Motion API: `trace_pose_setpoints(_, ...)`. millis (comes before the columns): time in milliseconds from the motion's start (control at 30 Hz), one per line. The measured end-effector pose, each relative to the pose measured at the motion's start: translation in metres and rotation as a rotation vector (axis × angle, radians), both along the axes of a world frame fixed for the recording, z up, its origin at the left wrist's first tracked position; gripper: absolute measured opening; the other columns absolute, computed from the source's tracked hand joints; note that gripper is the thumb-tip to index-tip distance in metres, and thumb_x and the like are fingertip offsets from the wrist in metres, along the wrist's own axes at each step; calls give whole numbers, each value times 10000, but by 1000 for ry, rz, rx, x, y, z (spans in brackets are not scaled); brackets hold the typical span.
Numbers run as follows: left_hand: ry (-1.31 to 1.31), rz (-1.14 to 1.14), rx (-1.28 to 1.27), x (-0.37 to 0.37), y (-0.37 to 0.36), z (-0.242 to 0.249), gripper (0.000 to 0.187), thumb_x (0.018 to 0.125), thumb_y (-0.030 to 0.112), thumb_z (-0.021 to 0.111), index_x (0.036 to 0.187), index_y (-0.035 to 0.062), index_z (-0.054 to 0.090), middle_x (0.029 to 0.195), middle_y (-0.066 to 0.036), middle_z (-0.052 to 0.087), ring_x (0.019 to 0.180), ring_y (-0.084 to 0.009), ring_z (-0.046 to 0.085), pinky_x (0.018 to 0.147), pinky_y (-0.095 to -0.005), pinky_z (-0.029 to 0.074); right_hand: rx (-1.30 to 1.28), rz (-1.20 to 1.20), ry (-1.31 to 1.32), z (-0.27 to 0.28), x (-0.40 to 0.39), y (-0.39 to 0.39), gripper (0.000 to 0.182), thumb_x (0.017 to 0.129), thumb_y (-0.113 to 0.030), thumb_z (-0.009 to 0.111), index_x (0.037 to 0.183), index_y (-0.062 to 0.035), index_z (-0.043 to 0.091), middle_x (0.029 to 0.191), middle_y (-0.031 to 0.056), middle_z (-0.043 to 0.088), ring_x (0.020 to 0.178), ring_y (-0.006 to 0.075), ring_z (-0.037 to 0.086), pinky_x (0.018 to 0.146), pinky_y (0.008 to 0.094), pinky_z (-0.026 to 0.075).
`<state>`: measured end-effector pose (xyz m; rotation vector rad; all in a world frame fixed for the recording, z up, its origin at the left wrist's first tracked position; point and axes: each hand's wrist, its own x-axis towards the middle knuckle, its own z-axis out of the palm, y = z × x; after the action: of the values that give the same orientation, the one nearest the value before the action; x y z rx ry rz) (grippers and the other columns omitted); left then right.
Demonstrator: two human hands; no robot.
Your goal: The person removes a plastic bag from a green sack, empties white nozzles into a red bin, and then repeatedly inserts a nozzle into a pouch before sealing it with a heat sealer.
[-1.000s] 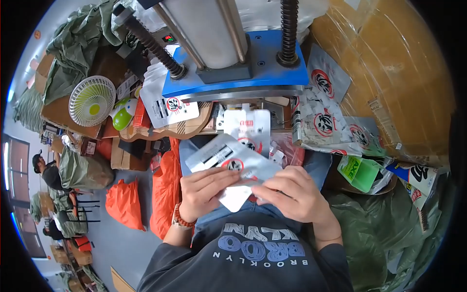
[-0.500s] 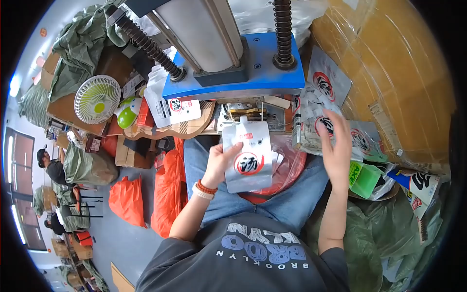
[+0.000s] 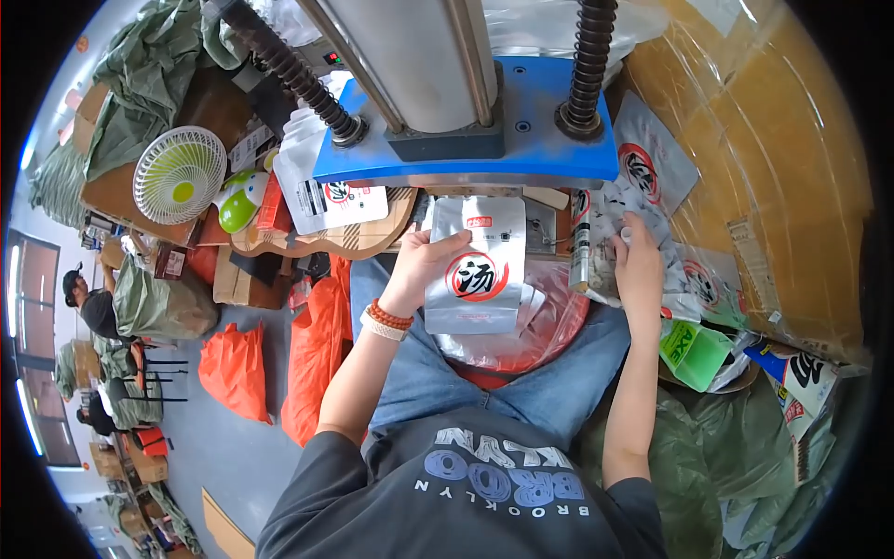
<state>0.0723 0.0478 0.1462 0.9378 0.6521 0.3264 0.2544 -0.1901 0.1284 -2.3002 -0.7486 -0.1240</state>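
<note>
My left hand (image 3: 424, 265) pinches the left edge of a silver pouch (image 3: 475, 312) with a red ring and a black character. The pouch's upper end lies at the front of the blue press (image 3: 466, 158), just below its plate. My right hand (image 3: 641, 270) rests at a pile of small pale pieces (image 3: 610, 224) on printed pouches right of the press. Its fingers are bent and close together; whatever they hold is too small to make out.
A wavy-edged board with another pouch (image 3: 326, 200) lies left of the press, near a green-white fan (image 3: 180, 175). A red basin (image 3: 549, 331) sits between the knees. A large carton (image 3: 773, 168) and a green box (image 3: 698, 354) stand at the right.
My left hand has moved the pouch up against the press front, where its top end now lies. My right hand has come down onto the pile, its fingers bending closer together.
</note>
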Motion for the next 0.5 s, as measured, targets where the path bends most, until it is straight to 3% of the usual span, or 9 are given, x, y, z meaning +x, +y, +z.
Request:
trace_pose_setpoints(133,25,-22,37,-2,5,-5,132,831,22,681,945,-44,674,877,-106,694,733,-148,669,656,-276,551,-7,-45,100,5,-2,-3,292,895,-120,591,1176,-66,527,1070,208,599,1016,385,543,839,442,439)
trace_pose_setpoints(200,67,-75,45,-2,7,-9,204,860,11,625,1050,-60,611,998,-158,674,881,-216,681,799,-323,564,37,-39,-80,9,-4,-5,284,895,-133,602,1166,-81,536,1042,197,604,982,371,554,816,423,446)
trace_pose_setpoints(267,63,-68,31,-2,6,-8,211,861,9,623,1056,-67,603,1001,-169,671,863,-222,684,776,-317,572,68,-22,-105,10,-6,-7,286,896,-140,603,1168,-76,539,1033,191,604,974,360,554,811,417,447)
trace_pose_setpoints(333,45,-68,-18,-2,5,-5,201,836,70,692,993,-50,656,904,-110,692,749,-140,671,646,-263,550,103,-6,-137,11,-5,-8,289,898,-147,604,1169,-71,542,1024,186,604,966,350,555,805,411,449)
trace_pose_setpoints(433,100,-151,38,-8,14,1,251,872,141,664,1043,-42,644,939,-91,687,778,-123,665,643,-252,546,156,52,-197,5,1,-10,319,901,-154,601,1204,-71,543,1028,192,608,908,340,571,787,414,453)
trace_pose_setpoints(500,110,-158,62,-15,27,-8,273,889,174,645,1063,-36,640,953,-81,684,785,-113,660,645,-247,542,120,-40,-60,-1,4,-8,364,921,-204,558,1259,-73,523,1009,215,627,841,381,603,748,457,472)
